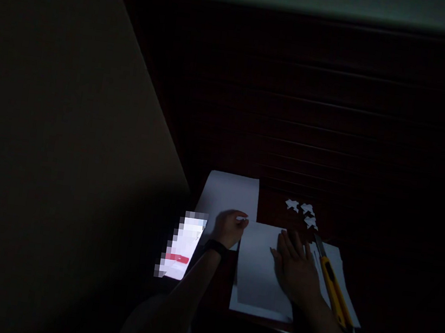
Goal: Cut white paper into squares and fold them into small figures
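Observation:
A white sheet of paper (257, 264) lies in front of me, its lower edge showing a second layer beneath; I cannot tell whether it is folded or two sheets. My left hand (231, 229), a dark band at its wrist, is closed in a pinch at the sheet's upper left corner. Flat across the sheet's right side rests my right hand (296, 269), fingers stretched out. A yellow utility knife (332, 293), blade extended, lies just right of that hand on more white paper (348, 289). Another white sheet (233, 195) is partly behind my left hand.
Several small folded paper pieces (307, 208) sit at the back right of the dark table (270, 203). A lit phone (186, 246) stands left of my left forearm. A pale wall (65, 140) rises at left, dark wooden panelling (315, 113) behind. The room is dim.

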The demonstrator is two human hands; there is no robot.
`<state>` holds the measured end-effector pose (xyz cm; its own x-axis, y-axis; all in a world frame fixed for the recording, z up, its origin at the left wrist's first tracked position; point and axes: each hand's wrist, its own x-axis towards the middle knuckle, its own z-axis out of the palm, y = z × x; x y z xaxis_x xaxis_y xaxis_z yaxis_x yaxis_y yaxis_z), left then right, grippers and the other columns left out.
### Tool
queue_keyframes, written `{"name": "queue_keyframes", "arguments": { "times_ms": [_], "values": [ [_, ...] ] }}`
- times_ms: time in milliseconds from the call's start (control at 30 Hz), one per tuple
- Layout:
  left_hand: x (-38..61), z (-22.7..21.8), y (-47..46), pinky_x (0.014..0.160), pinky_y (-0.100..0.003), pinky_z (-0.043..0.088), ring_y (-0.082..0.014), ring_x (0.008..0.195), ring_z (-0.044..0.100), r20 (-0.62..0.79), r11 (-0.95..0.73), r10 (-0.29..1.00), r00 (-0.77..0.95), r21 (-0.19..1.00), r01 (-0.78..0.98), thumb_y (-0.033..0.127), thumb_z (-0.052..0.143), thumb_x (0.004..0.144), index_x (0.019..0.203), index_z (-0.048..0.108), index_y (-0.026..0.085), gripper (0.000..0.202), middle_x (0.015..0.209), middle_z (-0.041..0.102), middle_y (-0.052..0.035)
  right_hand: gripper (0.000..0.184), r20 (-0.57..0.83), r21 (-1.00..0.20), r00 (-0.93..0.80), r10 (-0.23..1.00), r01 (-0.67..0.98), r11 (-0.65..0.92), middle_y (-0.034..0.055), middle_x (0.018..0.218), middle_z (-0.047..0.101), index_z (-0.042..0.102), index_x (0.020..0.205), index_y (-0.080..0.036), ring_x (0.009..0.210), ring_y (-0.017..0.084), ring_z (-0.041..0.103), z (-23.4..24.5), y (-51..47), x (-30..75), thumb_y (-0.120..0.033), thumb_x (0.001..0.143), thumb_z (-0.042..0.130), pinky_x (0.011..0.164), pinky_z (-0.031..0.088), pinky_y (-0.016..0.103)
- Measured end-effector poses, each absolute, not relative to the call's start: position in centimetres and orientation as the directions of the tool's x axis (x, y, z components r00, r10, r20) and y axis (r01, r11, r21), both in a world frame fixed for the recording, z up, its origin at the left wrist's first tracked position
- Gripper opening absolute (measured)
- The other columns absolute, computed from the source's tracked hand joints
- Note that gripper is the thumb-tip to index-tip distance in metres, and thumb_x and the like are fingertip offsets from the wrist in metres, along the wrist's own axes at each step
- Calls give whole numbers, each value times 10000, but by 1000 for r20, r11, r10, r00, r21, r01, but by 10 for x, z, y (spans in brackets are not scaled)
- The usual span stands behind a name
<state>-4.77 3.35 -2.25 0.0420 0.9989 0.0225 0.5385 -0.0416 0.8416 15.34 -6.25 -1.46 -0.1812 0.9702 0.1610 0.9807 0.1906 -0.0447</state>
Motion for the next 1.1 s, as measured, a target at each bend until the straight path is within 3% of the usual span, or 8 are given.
{"name": "queue_keyframes", "arguments": {
  "times_ms": [433,700,900,1100],
  "values": [
    [-47,-22,33,625,-206,472,-125,689,644,-12,-7,999,39,883,469,259,630,740,906,658,191,181,732,684,-14,506,35,-40,-249,968,967,250,85,1402,344,336,1356,-160,1318,284,206,0,-91,171,-402,918,260,1040,154,509],
    [-46,-4,16,615,-238,479,-163,694,651,-119,106,993,5,908,406,309,648,723,949,668,171,266,726,695,-42,474,80,-13,-233,969,972,235,121,1349,424,405,1316,-138,1285,306,281,11,-94,164,-352,914,276,1027,150,515],
    [-52,1,-30,544,-226,466,-169,662,641,-231,215,973,1,908,360,317,686,669,829,683,133,244,713,691,-55,468,111,8,-210,971,977,211,143,1335,439,438,1286,-115,1256,314,323,8,-101,163,-339,910,272,1020,152,512],
    [-61,-2,-65,423,-194,415,-122,504,580,-352,330,936,19,893,305,339,697,644,716,643,103,252,614,645,-34,479,106,-2,-202,974,979,204,135,1346,427,410,1300,-119,1258,312,314,9,-110,163,-352,911,255,1014,147,516]
  ]
}}
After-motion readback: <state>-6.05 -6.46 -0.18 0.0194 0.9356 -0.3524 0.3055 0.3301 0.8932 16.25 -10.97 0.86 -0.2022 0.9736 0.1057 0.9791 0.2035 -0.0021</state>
